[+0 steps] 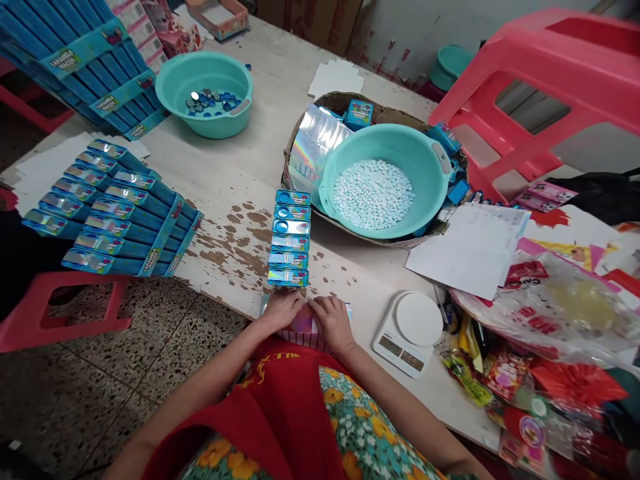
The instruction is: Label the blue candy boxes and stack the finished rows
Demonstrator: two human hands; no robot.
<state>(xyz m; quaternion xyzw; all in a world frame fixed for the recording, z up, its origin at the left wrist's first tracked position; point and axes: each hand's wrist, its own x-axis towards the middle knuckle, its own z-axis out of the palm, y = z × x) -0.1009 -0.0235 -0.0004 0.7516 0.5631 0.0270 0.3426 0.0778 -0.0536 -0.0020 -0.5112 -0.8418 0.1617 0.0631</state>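
My left hand [284, 308] and my right hand [334, 323] are close together at the table's front edge, fingers bent inward. Both rest over a shiny pink-and-silver piece [303, 321] with a striped lower edge, partly hidden by the hands. The left fingertips are pinched together, and what they hold is too small to make out. My right fingers curl down onto the shiny piece. Just beyond the hands, a column of several small blue candy boxes [289, 242] with silvery, printed tops runs away from me.
A teal basin of pale candies [373, 193] sits on a cardboard box [287, 157]. Another teal basin [205, 127] holds blue and silver pieces. Stacked blue boxes [125, 227] stand left. A kitchen scale [407, 333], papers [467, 247] and plastic wrappers [565, 313] lie right.
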